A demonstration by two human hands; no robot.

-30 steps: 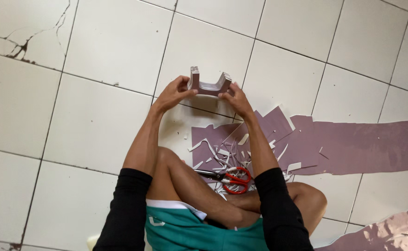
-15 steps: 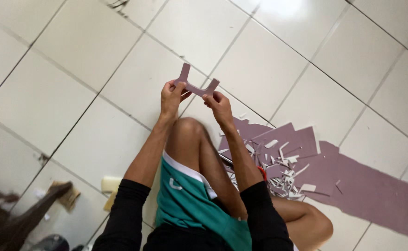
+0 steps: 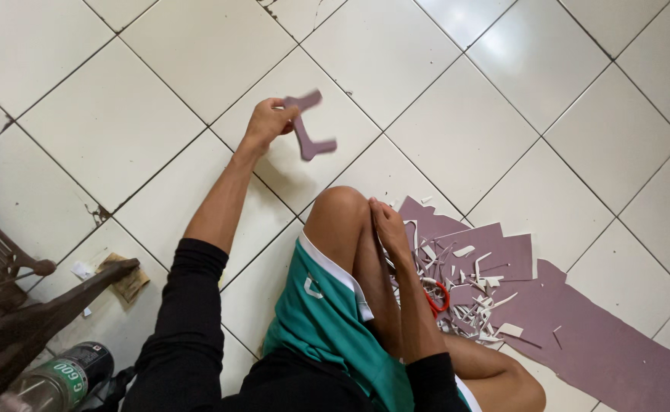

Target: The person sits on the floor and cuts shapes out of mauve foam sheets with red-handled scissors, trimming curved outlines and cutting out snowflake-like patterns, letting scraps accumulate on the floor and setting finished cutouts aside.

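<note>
My left hand (image 3: 268, 122) is stretched out over the white floor tiles and grips a mauve U-shaped cut-out piece (image 3: 309, 130) by one arm. My right hand (image 3: 387, 229) rests against my bent knee, fingers loosely together, holding nothing that I can see. Beside that hand, red-handled scissors (image 3: 436, 297) lie half buried in a heap of mauve and white offcuts (image 3: 472, 294). A large mauve sheet (image 3: 579, 328) spreads under the scraps to the right.
A dark wooden chair frame (image 3: 22, 305) stands at the lower left, a plastic bottle (image 3: 56, 378) lying by it. A small brown scrap (image 3: 125, 276) sits near the chair leg. White floor tiles (image 3: 502, 114) stretch across the top and right.
My right hand has let go of the mauve piece and dropped to my knee. My left hand alone carries the piece out to the left. The view has swung left.
</note>
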